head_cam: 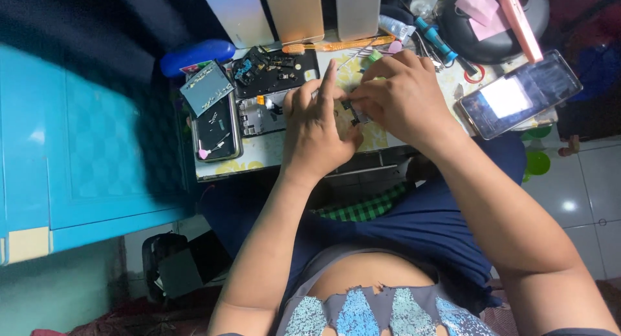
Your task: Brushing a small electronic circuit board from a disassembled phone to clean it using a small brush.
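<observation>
My left hand [317, 126] and my right hand [401, 93] meet over a small worktable [272, 155], both pinching a small dark phone part [352, 109] between the fingertips. My left index finger points straight up the table. Under and left of my left hand lies an opened phone frame [259, 116] with its insides showing. The part itself is mostly hidden by my fingers.
A black tray of small parts [275, 71] sits behind the frame. A disassembled phone [215, 130] and a grey cover [206, 87] lie at left. A lit phone [517, 93] rests at right. Phone back covers [294, 12], an orange toothbrush [336, 46], blue cabinet [84, 148].
</observation>
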